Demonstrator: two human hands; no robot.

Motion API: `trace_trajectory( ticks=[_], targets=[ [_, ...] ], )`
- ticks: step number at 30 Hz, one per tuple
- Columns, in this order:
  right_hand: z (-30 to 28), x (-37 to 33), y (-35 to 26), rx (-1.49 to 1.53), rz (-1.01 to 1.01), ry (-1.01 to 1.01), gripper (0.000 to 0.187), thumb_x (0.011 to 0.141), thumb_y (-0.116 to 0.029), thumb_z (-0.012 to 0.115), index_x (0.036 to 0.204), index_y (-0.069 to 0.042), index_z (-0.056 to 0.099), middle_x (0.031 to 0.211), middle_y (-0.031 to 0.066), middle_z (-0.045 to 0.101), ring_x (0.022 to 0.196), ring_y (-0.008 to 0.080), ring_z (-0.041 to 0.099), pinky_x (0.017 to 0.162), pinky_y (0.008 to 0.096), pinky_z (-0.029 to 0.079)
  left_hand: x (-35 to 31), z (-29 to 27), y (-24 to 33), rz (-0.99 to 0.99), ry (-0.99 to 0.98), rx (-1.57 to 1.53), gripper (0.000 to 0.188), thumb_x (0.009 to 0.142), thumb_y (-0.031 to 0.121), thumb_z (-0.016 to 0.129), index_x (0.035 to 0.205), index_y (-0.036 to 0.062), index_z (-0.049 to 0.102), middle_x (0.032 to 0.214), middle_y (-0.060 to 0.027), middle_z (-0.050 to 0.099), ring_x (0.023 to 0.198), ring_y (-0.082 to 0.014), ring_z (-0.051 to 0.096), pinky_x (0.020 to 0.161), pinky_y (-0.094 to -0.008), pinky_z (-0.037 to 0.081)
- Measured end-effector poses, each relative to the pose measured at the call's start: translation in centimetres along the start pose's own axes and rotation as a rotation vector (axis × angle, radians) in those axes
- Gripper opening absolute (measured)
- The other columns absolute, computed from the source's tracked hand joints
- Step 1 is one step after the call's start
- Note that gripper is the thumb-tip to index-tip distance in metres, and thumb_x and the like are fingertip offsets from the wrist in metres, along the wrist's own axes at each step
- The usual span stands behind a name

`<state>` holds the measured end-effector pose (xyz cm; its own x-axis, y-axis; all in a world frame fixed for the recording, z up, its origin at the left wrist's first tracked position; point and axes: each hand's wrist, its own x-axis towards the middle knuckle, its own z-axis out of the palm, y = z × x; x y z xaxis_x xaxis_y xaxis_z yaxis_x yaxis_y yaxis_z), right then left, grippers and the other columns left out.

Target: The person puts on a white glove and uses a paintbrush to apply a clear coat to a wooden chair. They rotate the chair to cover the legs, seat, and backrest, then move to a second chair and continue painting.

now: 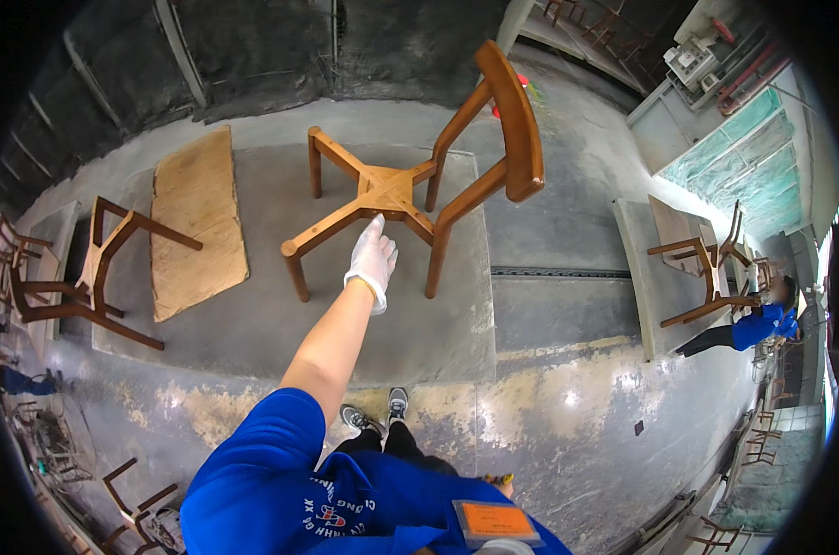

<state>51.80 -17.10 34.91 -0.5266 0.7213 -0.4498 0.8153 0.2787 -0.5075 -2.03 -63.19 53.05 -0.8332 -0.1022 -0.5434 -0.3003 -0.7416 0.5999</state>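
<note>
My left hand [373,257], in a thin whitish glove, reaches forward to a brown wooden chair frame [385,188]. The fingertips meet the near edge of its cross-shaped seat support, with the index finger stretched out and the others slightly bent. Nothing shows in its grasp. Upright on its legs, the chair has no seat pad, and its curved backrest [514,120] rises at the right. My right hand cannot be made out. A small yellow and dark object [500,479] pokes out beside my blue shirt, and what holds it is hidden.
Under the chair lies a wide grey platform [419,342] with a brown cardboard sheet [197,222]. Another chair frame [100,268] rests on its left end. At right, a person in blue [761,326] is beside a second platform [646,305] with chair frames. A dark slot [558,273] crosses the floor.
</note>
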Motion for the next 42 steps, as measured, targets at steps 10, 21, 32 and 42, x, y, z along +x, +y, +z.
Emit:
trace_trajectory(
  ticks=[10, 21, 32, 42],
  targets=[
    [-1.1, -1.8, 5.5, -0.590, 0.032, -0.110, 0.050, 0.101, -0.056, 0.059, 0.107, -0.008, 0.072, 0.088, 0.0226, 0.076, 0.088, 0.0412, 0.076, 0.079, 0.0558, 0.058, 7.4, 5.2, 2.9, 0.247, 0.268, -0.481, 0.081, 0.097, 0.066, 0.061, 0.162, 0.0217, 0.040, 0.168, -0.0055, 0.041, 0.154, -0.0239, 0.038, 0.129, -0.0460, 0.019],
    [-4.9, 6.7, 0.8, -0.471, -0.312, -0.199, 0.051, 0.101, -0.053, 0.058, 0.089, -0.006, 0.074, 0.085, 0.0244, 0.074, 0.079, 0.0446, 0.073, 0.073, 0.0562, 0.056, 6.8, -0.3, 4.6, 0.217, 0.254, -0.432, 0.047, 0.104, 0.045, 0.058, 0.140, 0.0148, 0.060, 0.146, -0.0020, 0.063, 0.134, -0.0199, 0.058, 0.121, -0.0399, 0.035],
    [-1.8, 10.1, -4.2, 0.164, 0.067, -0.212, 0.015, 0.078, 0.005, 0.077, 0.077, -0.001, 0.063, 0.073, 0.0013, 0.067, 0.063, 0.0146, 0.065, 0.059, 0.0343, 0.055, 6.9, -9.6, 13.7, 0.051, 0.145, 0.188, 0.042, 0.108, 0.038, 0.049, 0.141, 0.0130, 0.053, 0.136, -0.0118, 0.066, 0.124, -0.0284, 0.067, 0.106, -0.0542, 0.054],
    [-2.5, 3.3, -32.7, 0.152, -0.434, -0.127, 0.009, 0.088, -0.001, 0.071, 0.084, -0.008, 0.068, 0.085, 0.0005, 0.069, 0.081, 0.0134, 0.064, 0.075, 0.0354, 0.054, 5.1, -10.7, 14.5, -0.014, -0.031, 0.110, 0.053, 0.105, 0.049, 0.058, 0.135, 0.0054, 0.058, 0.144, -0.0200, 0.062, 0.130, -0.0311, 0.063, 0.113, -0.0479, 0.049]
  ],
)
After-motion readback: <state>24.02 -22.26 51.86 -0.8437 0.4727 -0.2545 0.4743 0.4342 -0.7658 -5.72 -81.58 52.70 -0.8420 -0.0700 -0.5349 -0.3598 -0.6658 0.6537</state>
